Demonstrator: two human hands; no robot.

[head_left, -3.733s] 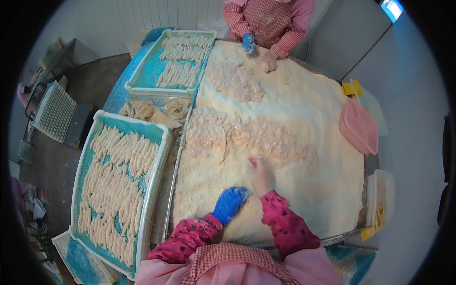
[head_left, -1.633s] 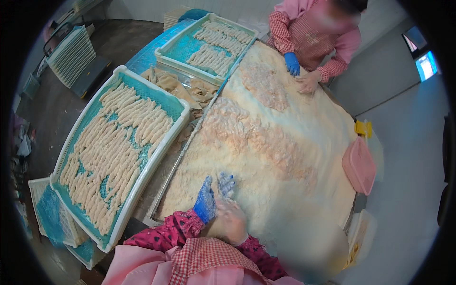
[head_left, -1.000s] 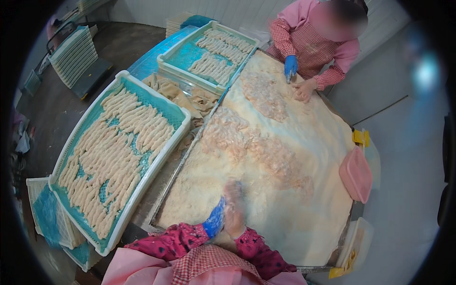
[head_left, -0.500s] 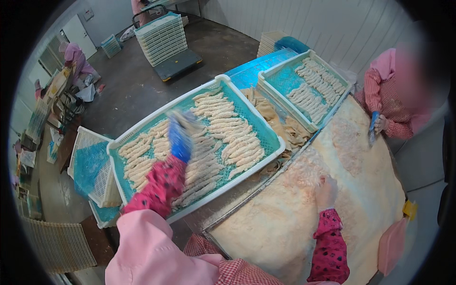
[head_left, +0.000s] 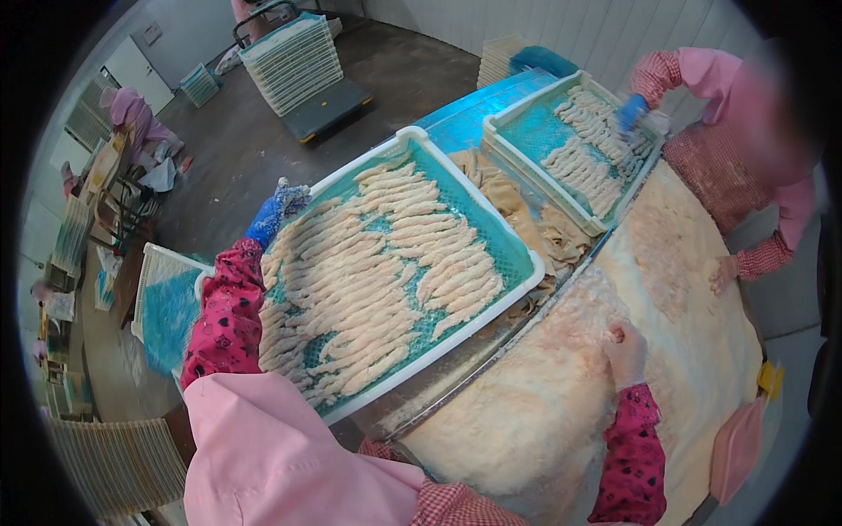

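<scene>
Powder-covered desk [head_left: 430, 386] seen from 3 to 6 o'clock. Tray [head_left: 474, 198] set beside it, just toward 9 o'clock of centre, lined with coated strips [head_left: 351, 280]. Strips could be smeared if brushed by left sleeve [head_left: 224, 302]. Left hand [head_left: 276, 213] held out at tray's 10 o'clock rim; clamped or apart, cannot be told. Right hand [head_left: 626, 352] held at 4 o'clock, fingers curled together, any contents hidden.

Strips [head_left: 351, 272] fill two trays: one near tray [head_left: 531, 265] and one far tray [head_left: 595, 226]. The strips run to dozens, too crowded for an exact count. The wearer shows two hands, left hand [head_left: 274, 215] and right hand [head_left: 626, 352]; one co-worker [head_left: 721, 180] shows two more. Blue gloves [head_left: 630, 114] number two. There are one pink basket [head_left: 737, 449], one trolley [head_left: 331, 114] and at least two people [head_left: 142, 121] farther off.
</scene>
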